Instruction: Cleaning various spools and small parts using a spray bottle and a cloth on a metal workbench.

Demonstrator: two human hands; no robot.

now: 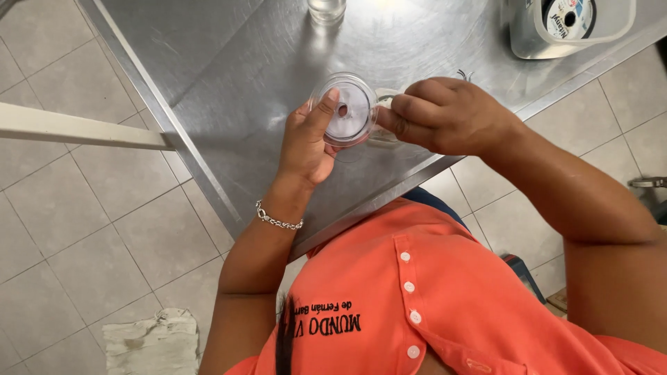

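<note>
Your left hand (306,142) grips the clear plastic spool (345,110) by its rim, thumb pressed on the flat face beside the center hole, so that face looks up toward you, just above the steel table (229,83). Your right hand (445,114) is closed, fingertips pinched at the spool's right edge; whether they hold a strand, you cannot tell. The spool lies between both hands, the left carrying it. Far right, a pale tub (528,35) holds a round reel with a white, blue and red label (566,15). A clear glass (326,10) stands at the table's top edge.
</note>
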